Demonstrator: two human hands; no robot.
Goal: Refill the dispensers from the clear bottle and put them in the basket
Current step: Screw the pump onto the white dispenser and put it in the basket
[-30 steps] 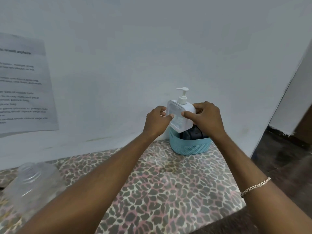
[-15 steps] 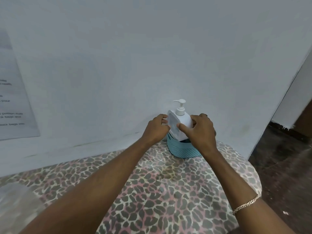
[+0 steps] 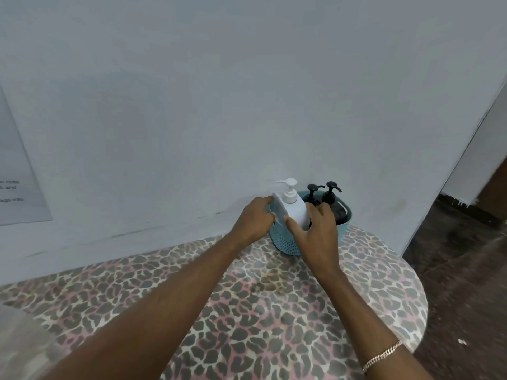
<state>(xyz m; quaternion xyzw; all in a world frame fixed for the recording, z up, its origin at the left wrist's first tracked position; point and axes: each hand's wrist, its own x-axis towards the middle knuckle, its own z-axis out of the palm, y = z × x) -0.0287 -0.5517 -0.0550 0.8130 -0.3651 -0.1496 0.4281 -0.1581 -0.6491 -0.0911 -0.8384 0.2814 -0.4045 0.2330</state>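
A white pump dispenser [image 3: 293, 208] stands upright in the left end of a teal perforated basket [image 3: 284, 241] at the far side of the table, against the wall. My left hand [image 3: 253, 218] grips its left side and my right hand [image 3: 315, 231] grips its front and right side. Two black pump dispensers [image 3: 330, 200] stand in the basket's right part, behind my right hand. The clear bottle [image 3: 19, 341] shows only as a blurred shape at the lower left corner.
The table [image 3: 247, 311] has a leopard-print cover and a rounded right end. A white wall [image 3: 247, 105] rises right behind the basket. A printed paper sheet [image 3: 13, 187] hangs on the wall at the left. Dark floor [image 3: 466, 270] lies to the right.
The white dispenser has gone from tilted above the basket down into its left end, upright. Both hands followed it down. The two black dispensers have come into sight.
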